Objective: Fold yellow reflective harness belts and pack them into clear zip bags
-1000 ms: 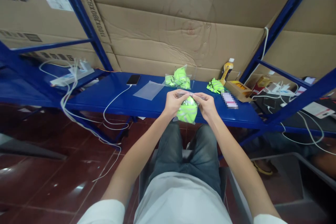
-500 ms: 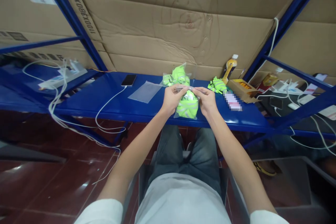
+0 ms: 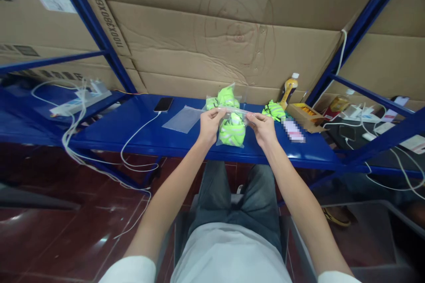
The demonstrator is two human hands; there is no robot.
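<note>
A clear plastic bag (image 3: 232,135) with a folded neon-yellow reflective item inside hangs at the front of the blue table. My left hand (image 3: 210,124) pinches the left end of its top edge. At the right end, my right hand (image 3: 262,126) pinches the same edge between thumb and fingers. The bag's mouth is stretched flat between them. Just behind, more bagged neon-yellow bundles (image 3: 226,96) lie on the table. Off to the left lies a flat clear bag (image 3: 183,119). A loose neon-yellow bundle (image 3: 274,110) rests to the right.
A phone (image 3: 163,105) on a white cable lies at the back left of the blue table (image 3: 133,139). On the right are a yellow drink bottle (image 3: 289,89), an open cardboard box (image 3: 307,116) and a blurred-out phone or card (image 3: 293,130). A cardboard wall stands behind.
My hands have moved apart along the top of the bag, pulling its edge straight. The bag has shifted slightly left, and the view has tilted a little.
</note>
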